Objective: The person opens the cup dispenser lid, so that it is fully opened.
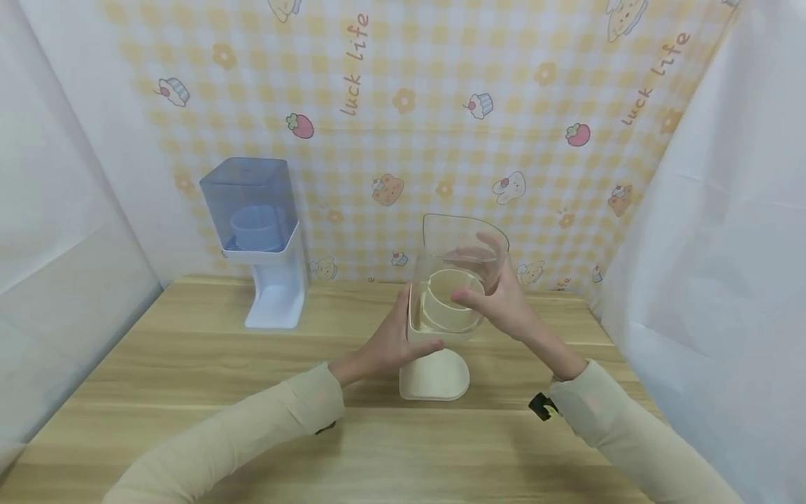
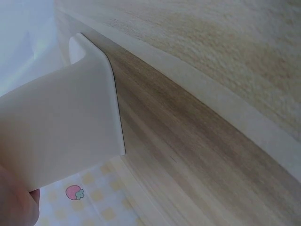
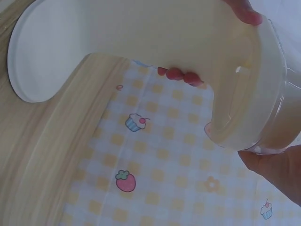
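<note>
At mid-table stands a cream dispenser (image 1: 434, 378) with a rounded foot and a clear bin (image 1: 462, 241) on top; a cream ring shows through the bin's wall. My left hand (image 1: 390, 343) grips the upper part of the stand from the left, thumb in front. Its fingers (image 3: 176, 74) show wrapped behind the stand in the right wrist view. From the right, my right hand (image 1: 504, 301) holds the clear bin, its thumb across the near side and its fingers behind. The foot appears to rest on the tabletop.
A second dispenser, with a translucent blue bin (image 1: 252, 189) on a white stand (image 1: 277, 301), stands at the back left of the wooden table (image 1: 441, 455). Behind hangs a yellow checked cloth (image 1: 403, 140). White sheets enclose both sides.
</note>
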A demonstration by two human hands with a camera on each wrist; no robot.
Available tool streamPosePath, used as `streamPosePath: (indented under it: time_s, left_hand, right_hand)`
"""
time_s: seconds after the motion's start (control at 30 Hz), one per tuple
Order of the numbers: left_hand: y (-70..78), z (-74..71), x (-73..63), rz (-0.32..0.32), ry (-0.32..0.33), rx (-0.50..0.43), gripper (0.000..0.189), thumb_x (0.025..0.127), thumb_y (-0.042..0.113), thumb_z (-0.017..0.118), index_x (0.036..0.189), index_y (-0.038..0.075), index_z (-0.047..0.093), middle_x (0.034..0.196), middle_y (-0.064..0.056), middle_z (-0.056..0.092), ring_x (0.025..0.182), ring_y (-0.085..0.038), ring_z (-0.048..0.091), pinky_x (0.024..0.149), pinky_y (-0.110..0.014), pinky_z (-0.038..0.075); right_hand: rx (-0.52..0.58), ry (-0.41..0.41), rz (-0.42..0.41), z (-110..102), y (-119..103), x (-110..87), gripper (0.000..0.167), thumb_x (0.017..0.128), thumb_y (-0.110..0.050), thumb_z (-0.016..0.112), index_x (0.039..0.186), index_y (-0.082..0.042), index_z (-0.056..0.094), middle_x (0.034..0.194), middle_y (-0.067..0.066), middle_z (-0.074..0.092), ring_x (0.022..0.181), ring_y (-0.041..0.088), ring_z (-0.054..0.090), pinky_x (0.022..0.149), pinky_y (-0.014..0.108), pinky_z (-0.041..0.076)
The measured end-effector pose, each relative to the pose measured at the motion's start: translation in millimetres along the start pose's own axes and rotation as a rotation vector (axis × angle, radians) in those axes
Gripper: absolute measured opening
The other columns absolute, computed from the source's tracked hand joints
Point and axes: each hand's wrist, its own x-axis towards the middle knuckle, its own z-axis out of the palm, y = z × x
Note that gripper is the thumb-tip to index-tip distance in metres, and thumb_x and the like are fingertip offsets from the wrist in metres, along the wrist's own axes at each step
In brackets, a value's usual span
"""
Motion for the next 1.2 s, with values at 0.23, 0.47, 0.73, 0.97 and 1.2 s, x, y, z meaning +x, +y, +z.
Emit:
streamPosePath:
  time_s: [0.23,0.47,0.73,0.97,1.2]
  left_hand:
    - [-2.0,1.3,0.9,0.029,0.009,0.005,0.108,0.083,0.047,0.079,0.157,0.018,0.005,0.146,-0.008,0.041,0.129,-0.026,0.051,0.108,-0.047,0.046]
    - [-2.9,2.9,0.9,0.029,0.012,0.06,0.106,0.082,0.064,0.071,0.155,0.025,0.006,0.144,-0.004,0.041,0.129,-0.021,0.05,0.108,-0.044,0.046]
    - [-1.3,3.7,0.8,0.011,-0.008,0.068,0.11,0.081,0.069,0.068,0.156,0.027,0.0,0.148,-0.003,0.039,0.134,-0.021,0.047,0.111,-0.049,0.043]
    - [-1.6,3.7,0.4,-0.004,-0.013,0.071,0.11,0.082,0.067,0.069,0.157,0.027,-0.002,0.149,-0.004,0.038,0.134,-0.022,0.047,0.11,-0.048,0.044]
    - [-1.9,3.2,-0.5,0.021,0.024,0.077,0.106,0.083,0.059,0.074,0.156,0.024,0.005,0.147,-0.004,0.04,0.133,-0.023,0.047,0.11,-0.047,0.044]
  right_hand:
    - [0.003,0.033,-0.049,2.7,1.6,-1.6,0.09,0.079,-0.033,0.086,0.145,-0.028,0.024,0.142,0.025,0.046,0.13,0.037,0.051,0.111,0.046,0.04]
    - [0.038,0.049,-0.08,5.2,4.2,-4.4,0.093,0.08,-0.026,0.085,0.149,-0.022,0.022,0.143,0.023,0.046,0.132,0.031,0.052,0.113,0.037,0.039]
    - [0.064,0.072,-0.08,4.5,6.7,-7.8,0.092,0.081,-0.027,0.084,0.149,-0.026,0.024,0.145,0.022,0.042,0.133,0.027,0.05,0.116,0.04,0.034]
    - [0.04,0.059,-0.04,2.6,5.9,-10.0,0.088,0.086,-0.028,0.08,0.15,-0.025,0.02,0.147,0.018,0.043,0.135,0.023,0.049,0.118,0.037,0.032]
    - [0.038,0.05,-0.012,5.1,2.4,-8.7,0.088,0.086,-0.035,0.079,0.15,-0.026,0.019,0.146,0.017,0.044,0.135,0.022,0.049,0.11,0.026,0.042]
